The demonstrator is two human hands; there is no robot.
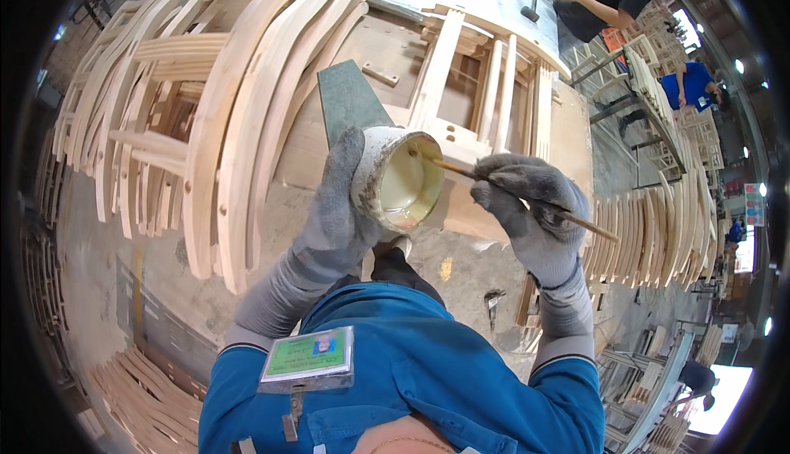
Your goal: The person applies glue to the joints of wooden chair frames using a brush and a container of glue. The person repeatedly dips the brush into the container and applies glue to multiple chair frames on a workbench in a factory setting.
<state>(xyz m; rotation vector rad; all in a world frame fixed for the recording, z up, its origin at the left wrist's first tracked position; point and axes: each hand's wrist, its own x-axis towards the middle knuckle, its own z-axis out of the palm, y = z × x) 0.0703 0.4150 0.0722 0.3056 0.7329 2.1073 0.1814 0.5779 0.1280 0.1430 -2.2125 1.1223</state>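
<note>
My left hand (336,203), in a grey glove, is wrapped round a small white pot (374,176) with a crusted rim. The pot is tipped toward me, and a creamy yellowish liquid (403,186) shows inside. In my gloved right hand (539,207) is a thin wooden stick (451,166), pinched between thumb and fingers. Its far end reaches over the rim into the pot, and its other end points out to the lower right. Just beyond the pot lies a flat grey-green plate (350,96), partly hidden by the pot and my left hand.
Stacked curved wooden frames (239,125) stand close on my left. Ahead, a workbench (572,129) carries a slatted wooden frame (440,67). Beyond it, a person in black (605,1) holds a mallet (531,11). More wooden parts (658,228) stand in a row at right.
</note>
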